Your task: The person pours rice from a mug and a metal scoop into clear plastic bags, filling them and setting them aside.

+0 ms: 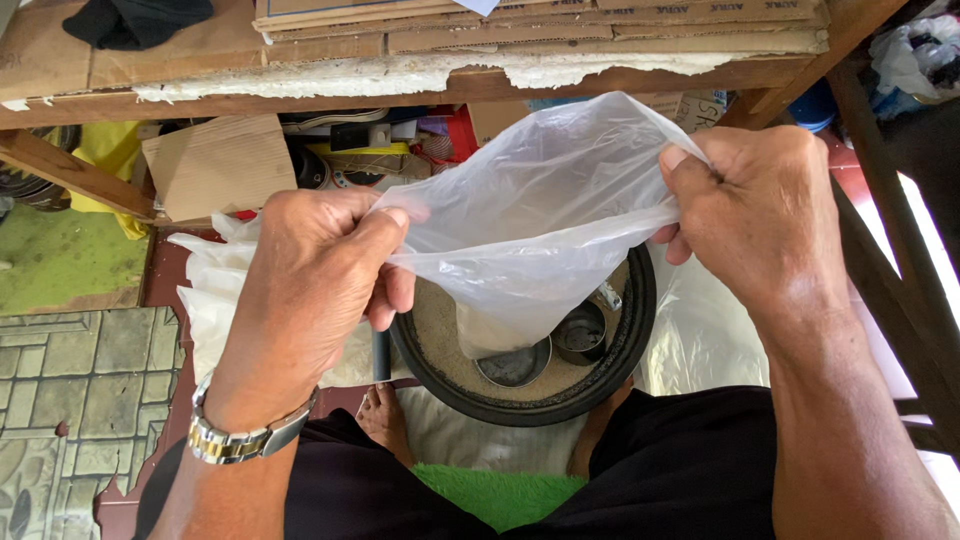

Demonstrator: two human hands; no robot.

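Both hands sit close under the camera, each pinching the rim of a thin, translucent plastic bag (540, 215) and pulling its mouth apart: the left hand (315, 275), with a metal two-tone wristwatch (240, 435) on its wrist, has thumb and fingers closed on the bag's left edge, and the right hand (765, 205) is clenched on the right edge, so the film stretches taut and wrinkled between them. Directly below the bag stands a round black basin (620, 355) with a thick rolled rim, filled with pale, grainy sand-like material, in which lie two small round metal cups (515, 365), one tucked just beside the other near the basin's right wall. Dark shorts (690, 460) and two bare feet frame the basin's near edge, leaving little open room there, and a green fuzzy mat (495, 495) lies between the legs. More crumpled clear plastic (205, 300) rests to the basin's left, and a glossy sheet (705, 335) to its right. Beyond the hands runs a rough wooden shelf (250, 95) stacked with flattened cardboard (560, 25), with cluttered items beneath. Grey patterned paving (70, 390) covers the floor at the left
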